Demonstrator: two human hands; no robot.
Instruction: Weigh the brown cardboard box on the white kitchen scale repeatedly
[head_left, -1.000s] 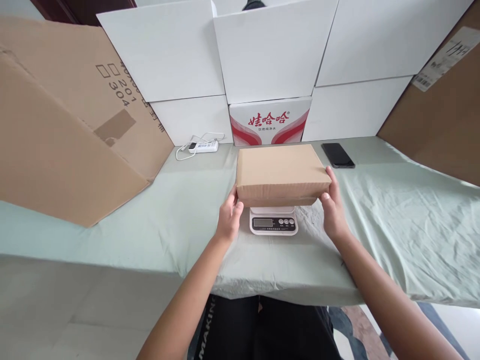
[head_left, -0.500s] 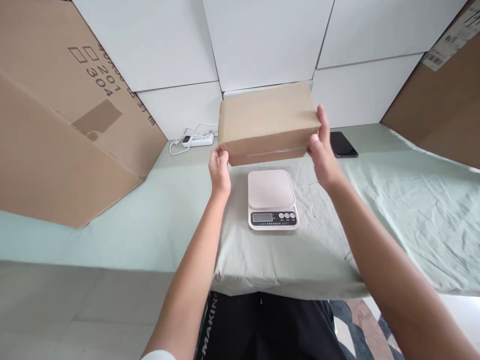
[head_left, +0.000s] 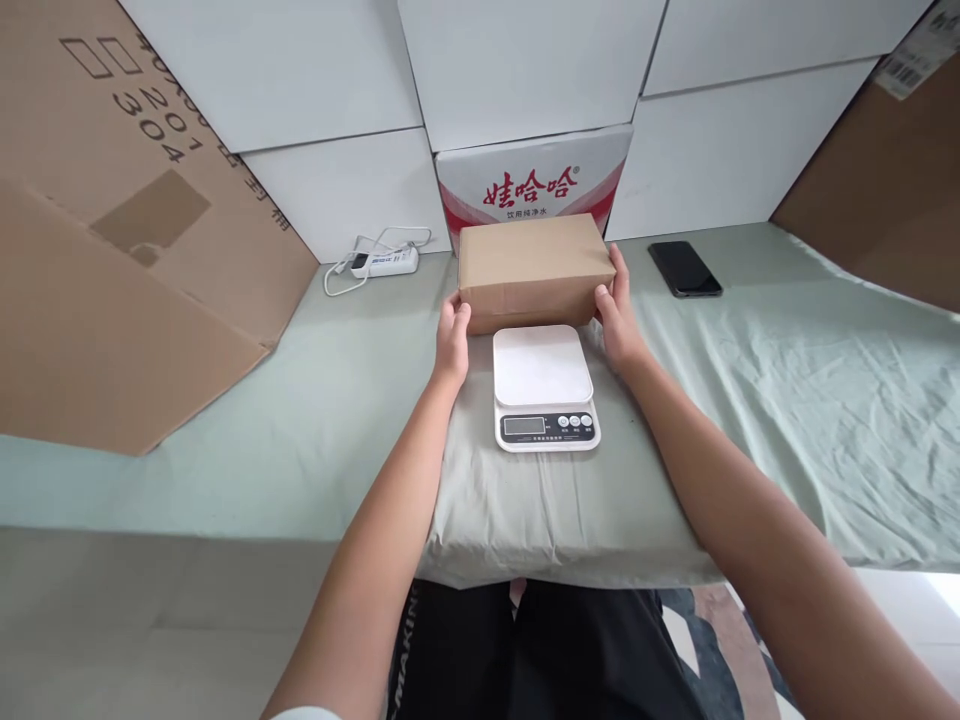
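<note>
A plain brown cardboard box [head_left: 536,255] is held between my two hands, just behind the scale. My left hand [head_left: 453,335] grips its left end, thumb toward the front face. At the right end, my right hand [head_left: 616,310] clasps it with thumb in front and fingers along the side. The box's underside is hidden, so I cannot tell whether it rests fully on the cloth. In front of it, a white digital kitchen scale [head_left: 544,385] lies on the table with nothing on its plate and its display blank.
Behind the box stands a white and red printed carton [head_left: 532,175] against white panels [head_left: 525,70]. A white power strip with cable [head_left: 386,262] lies left, a black phone [head_left: 684,268] right. Large cardboard cartons [head_left: 150,280] flank both sides. Green cloth [head_left: 360,430] covers the table.
Both hands have lowered the cardboard box from above the table to just behind the scale. More of the printed carton behind now shows.
</note>
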